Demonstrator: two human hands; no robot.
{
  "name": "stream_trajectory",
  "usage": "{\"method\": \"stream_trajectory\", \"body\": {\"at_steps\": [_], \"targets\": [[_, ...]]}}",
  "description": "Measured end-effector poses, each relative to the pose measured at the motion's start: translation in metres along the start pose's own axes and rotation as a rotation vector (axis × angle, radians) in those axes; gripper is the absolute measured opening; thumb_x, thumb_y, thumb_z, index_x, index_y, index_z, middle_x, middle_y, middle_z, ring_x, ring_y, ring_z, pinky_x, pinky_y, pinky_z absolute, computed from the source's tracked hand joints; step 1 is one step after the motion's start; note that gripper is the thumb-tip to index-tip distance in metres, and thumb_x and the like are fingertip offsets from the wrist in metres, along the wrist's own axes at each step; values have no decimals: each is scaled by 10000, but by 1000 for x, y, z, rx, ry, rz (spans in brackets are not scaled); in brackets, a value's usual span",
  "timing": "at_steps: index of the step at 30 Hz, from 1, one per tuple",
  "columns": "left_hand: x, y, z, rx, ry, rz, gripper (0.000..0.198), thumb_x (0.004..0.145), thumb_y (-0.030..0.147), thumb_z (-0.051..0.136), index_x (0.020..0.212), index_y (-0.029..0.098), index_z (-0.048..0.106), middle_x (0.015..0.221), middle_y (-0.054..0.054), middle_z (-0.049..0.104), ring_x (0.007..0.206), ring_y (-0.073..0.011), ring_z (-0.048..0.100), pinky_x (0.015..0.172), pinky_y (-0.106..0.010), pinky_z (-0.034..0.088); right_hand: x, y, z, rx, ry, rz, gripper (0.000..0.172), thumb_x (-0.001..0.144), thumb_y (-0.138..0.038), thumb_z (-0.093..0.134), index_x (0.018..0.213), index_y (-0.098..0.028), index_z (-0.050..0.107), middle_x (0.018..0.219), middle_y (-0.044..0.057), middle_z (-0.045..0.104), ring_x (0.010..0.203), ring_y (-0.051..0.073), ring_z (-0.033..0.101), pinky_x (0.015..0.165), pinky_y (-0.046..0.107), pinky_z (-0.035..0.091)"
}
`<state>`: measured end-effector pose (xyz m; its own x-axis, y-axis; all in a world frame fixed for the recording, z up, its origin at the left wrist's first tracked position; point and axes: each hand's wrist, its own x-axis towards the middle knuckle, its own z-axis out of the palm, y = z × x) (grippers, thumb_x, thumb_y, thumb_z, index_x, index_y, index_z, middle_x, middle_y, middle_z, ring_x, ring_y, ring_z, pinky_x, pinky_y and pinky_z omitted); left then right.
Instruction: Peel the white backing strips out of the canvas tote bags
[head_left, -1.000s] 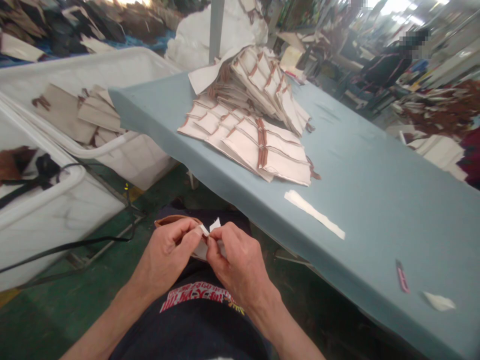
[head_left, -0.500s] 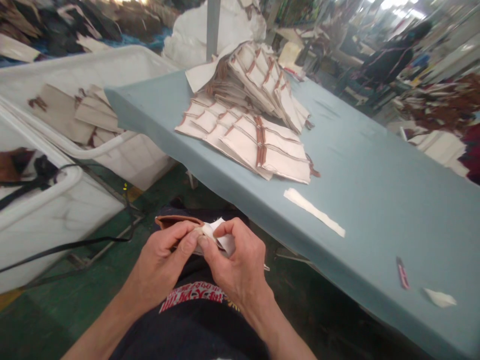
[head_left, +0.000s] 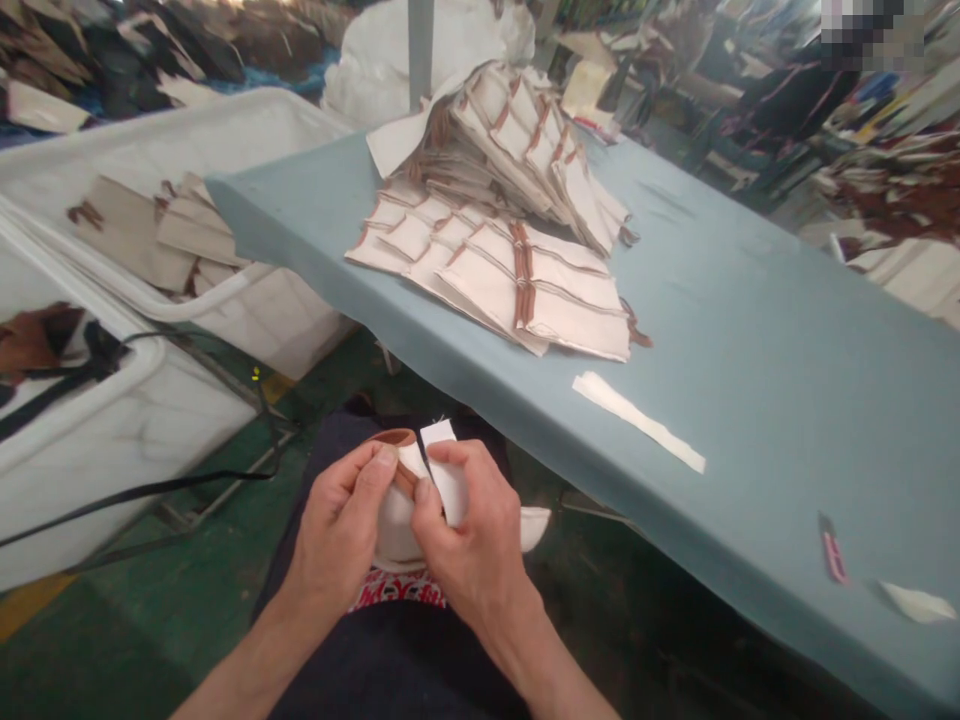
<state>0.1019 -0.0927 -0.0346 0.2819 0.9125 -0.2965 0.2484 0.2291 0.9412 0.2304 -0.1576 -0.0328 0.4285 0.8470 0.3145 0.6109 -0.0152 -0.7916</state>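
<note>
Over my lap, a cream fabric piece with brown trim (head_left: 396, 528) is held between both hands. The thumb and fingers of my left hand (head_left: 341, 525) pinch its upper edge, where a brown band (head_left: 394, 437) curves up. My right hand (head_left: 476, 525) grips the same piece by its brown edging, thumb against it. A stiff white strip (head_left: 441, 445) stands up between the right thumb and index finger, its lower part hidden by the hand. Past my right hand, a cream end of cloth (head_left: 535, 527) sticks out.
On the blue-green table (head_left: 720, 330) lie stacked cream pieces with brown trim (head_left: 480, 260), a pale strip (head_left: 637, 420), a pink cutter (head_left: 832, 550) and a pale scrap (head_left: 919, 603). White bins (head_left: 277, 320) holding pieces stand left. A person (head_left: 795, 95) is at the far right.
My hands have shifted slightly, and the right fingers have drawn away from the left ones. More of the cream piece and the white strip shows now. The view has tilted a little.
</note>
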Motion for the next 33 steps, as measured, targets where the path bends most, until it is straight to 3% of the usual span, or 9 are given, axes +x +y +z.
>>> {"method": "stream_trajectory", "body": {"at_steps": [5, 9, 11, 14, 17, 21, 30, 33], "targets": [[-8, 12, 1, 92, -16, 51, 415, 1005, 579, 615, 837, 214, 716, 685, 16, 672, 598, -170, 568, 537, -259, 452, -5, -3, -2, 186, 28, 122, 256, 887, -177, 603, 1115, -212, 715, 1016, 71, 807, 923, 222, 783, 847, 323, 637], [-12, 29, -8, 198, 107, 179, 399, 1017, 493, 590, 722, 235, 661, 604, 47, 570, 560, -151, 494, 520, -261, 409, -11, 6, -20, 423, 119, 277, 141, 1021, -252, 627, 1060, -221, 759, 845, 8, 734, 637, 142, 635, 575, 248, 514], [-10, 32, -13, 259, 128, 243, 412, 1000, 472, 576, 664, 242, 639, 557, 54, 531, 521, -147, 472, 502, -261, 406, -12, 9, -33, 478, 132, 283, 160, 1081, -281, 625, 1047, -227, 771, 819, -2, 713, 631, 126, 605, 563, 232, 471], [-5, 33, -14, 291, 45, 301, 430, 989, 492, 566, 665, 235, 685, 543, 45, 595, 478, -147, 514, 461, -250, 412, -10, 10, -47, 400, 5, 147, 139, 1093, -230, 637, 1144, -249, 764, 874, 0, 740, 702, 126, 645, 625, 230, 487], [-2, 35, -11, 274, -20, 330, 432, 992, 487, 575, 696, 218, 738, 627, 7, 713, 526, -163, 617, 480, -234, 459, -5, 6, -51, 332, -156, 15, 280, 1090, -192, 629, 1352, -278, 677, 936, -7, 765, 718, 123, 675, 645, 231, 499], [-5, 39, -12, 228, -65, 351, 412, 993, 469, 574, 728, 205, 748, 649, -5, 714, 539, -167, 621, 492, -226, 481, 4, -1, -47, 288, -266, -45, 416, 1086, -203, 633, 1487, -285, 559, 904, -39, 747, 668, 108, 650, 612, 221, 465], [-12, 18, -29, 115, -130, 320, 387, 1064, 450, 600, 830, 207, 790, 719, 23, 715, 602, -144, 620, 551, -198, 482, 31, -28, -53, 335, -531, 261, 245, 1020, -274, 674, 1241, -190, 739, 714, -66, 617, 569, 94, 527, 519, 220, 348], [-14, 15, -29, 92, -143, 322, 346, 1077, 450, 618, 916, 217, 818, 784, 29, 743, 672, -144, 653, 612, -189, 507, 36, -32, -52, 370, -568, 313, 217, 1008, -288, 687, 1183, -189, 767, 737, -46, 652, 612, 106, 553, 544, 219, 379]]}}
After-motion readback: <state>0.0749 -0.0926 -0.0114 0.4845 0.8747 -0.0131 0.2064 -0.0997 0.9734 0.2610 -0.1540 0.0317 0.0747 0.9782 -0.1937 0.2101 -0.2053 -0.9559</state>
